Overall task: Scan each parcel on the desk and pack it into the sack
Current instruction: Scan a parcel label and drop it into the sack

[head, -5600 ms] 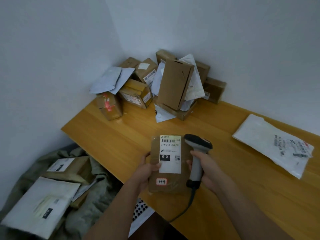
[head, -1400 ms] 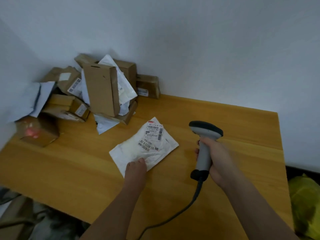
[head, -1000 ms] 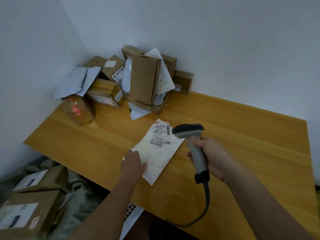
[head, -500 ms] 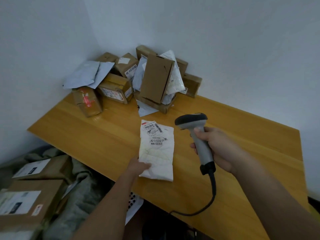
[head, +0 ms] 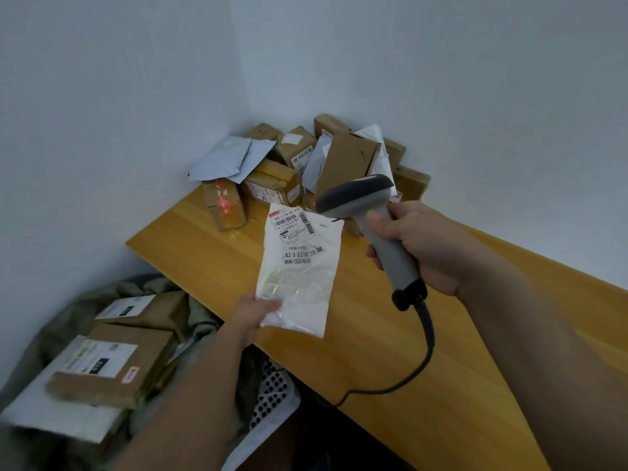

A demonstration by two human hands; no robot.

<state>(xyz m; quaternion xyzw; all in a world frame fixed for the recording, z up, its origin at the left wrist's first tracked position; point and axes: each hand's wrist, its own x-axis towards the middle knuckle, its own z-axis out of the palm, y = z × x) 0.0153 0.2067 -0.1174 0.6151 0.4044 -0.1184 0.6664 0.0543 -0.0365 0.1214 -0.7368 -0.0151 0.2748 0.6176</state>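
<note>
My left hand (head: 255, 311) pinches the lower left corner of a white plastic mailer (head: 300, 270) and holds it up above the desk's front edge, label facing me. My right hand (head: 421, 239) grips the grey handheld scanner (head: 367, 212), whose dark head points at the mailer's top label from the right. A pile of brown boxes and grey mailers (head: 299, 164) sits in the desk's far corner. The green sack (head: 142, 294) lies open on the floor at the lower left, with brown boxes (head: 112, 362) in it.
The wooden desk (head: 407, 334) runs from the corner toward the right. The scanner's black cable (head: 424, 351) trails over the desk and off its front edge. A white perforated sheet (head: 272, 392) lies under the desk. White walls close in at left and back.
My left hand has lifted the white mailer off the desk and brought it toward me. The scanner in my right hand has moved up close to its label.
</note>
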